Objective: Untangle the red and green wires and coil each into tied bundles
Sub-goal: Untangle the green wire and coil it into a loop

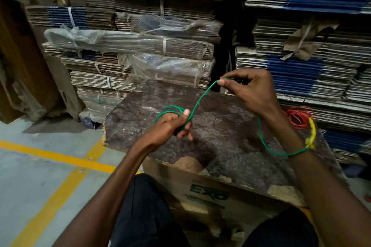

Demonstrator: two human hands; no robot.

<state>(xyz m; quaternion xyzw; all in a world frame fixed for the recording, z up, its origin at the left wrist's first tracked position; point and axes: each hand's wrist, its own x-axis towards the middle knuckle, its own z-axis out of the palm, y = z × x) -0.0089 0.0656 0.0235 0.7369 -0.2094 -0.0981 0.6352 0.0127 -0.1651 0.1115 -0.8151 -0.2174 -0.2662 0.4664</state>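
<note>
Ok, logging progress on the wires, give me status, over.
Left hand grips green coil. Right hand pinches the green wire taut. Red wire coiled on board, right. Nothing in the way.

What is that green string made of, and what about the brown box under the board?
The green wire looks like thin metal wire in smooth plastic coating: it keeps its curves and loops instead of hanging limp. The metal inside does not show, so that part is a guess. The box looks like matte brown cardboard, with printed letters and torn, ragged edges.
</note>
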